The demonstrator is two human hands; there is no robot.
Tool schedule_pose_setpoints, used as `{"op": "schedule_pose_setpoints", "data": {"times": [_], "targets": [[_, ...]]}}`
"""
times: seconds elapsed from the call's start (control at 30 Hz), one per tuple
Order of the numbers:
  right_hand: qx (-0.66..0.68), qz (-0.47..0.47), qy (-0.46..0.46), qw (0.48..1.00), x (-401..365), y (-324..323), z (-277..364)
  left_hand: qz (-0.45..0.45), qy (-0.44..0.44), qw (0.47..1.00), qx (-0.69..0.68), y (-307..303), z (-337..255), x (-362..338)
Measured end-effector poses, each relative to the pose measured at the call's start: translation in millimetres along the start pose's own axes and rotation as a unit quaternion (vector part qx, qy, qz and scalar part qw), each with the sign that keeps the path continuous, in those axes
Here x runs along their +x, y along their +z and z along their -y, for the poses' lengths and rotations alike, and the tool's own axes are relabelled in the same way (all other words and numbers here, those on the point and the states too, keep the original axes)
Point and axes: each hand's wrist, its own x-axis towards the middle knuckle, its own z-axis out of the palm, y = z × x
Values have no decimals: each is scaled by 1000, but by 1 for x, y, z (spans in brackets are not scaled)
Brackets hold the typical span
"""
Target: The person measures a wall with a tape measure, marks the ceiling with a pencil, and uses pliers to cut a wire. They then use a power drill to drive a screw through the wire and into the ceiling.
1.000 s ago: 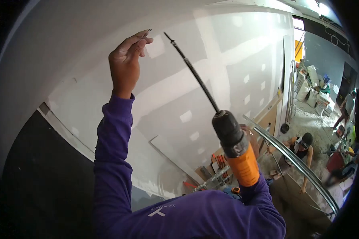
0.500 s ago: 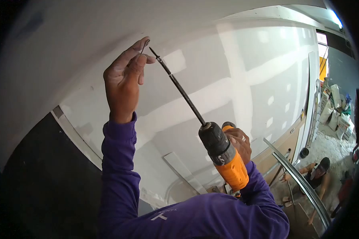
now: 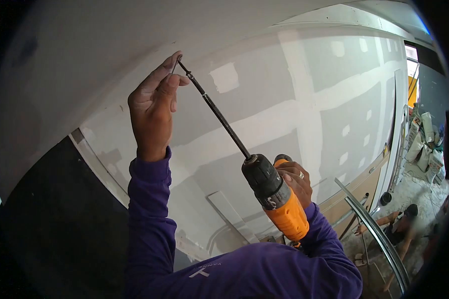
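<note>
My left hand [image 3: 153, 112] is raised close to the pale ceiling surface, thumb and fingers pinching a thin wire hook [image 3: 174, 66]. My right hand [image 3: 298, 183] grips an orange and black cordless drill [image 3: 288, 214] by its handle. A long dark driver bit [image 3: 223, 119] reaches from the chuck up to the left hand. At its end sits a small dark screw [image 3: 183, 67], its point at or very near the top of the wire. Whether the screw passes through the loop is too small to tell.
Behind is a plasterboard wall [image 3: 254, 134] with white filler patches. Metal profiles [image 3: 371, 219] slant upward at lower right. Below, a person [image 3: 401, 226] crouches on the dusty floor near a black bucket [image 3: 385, 198]. Sacks [image 3: 424, 157] stand farther back.
The screw tip has closed the gap to the wire's looped end in my left hand. The drill has shifted slightly left, and the view has tilted a little.
</note>
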Motion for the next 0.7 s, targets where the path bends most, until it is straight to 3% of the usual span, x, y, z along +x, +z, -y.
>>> {"op": "schedule_pose_setpoints", "data": {"times": [0.23, 0.7], "targets": [[-24, 22, 34, 999, -4, -6, 6, -9, 16, 1000, 8, 1, 1, -2], [-23, -12, -3, 1000, 3, -3, 3, -15, 32, 999, 40, 4, 10, -4]]}}
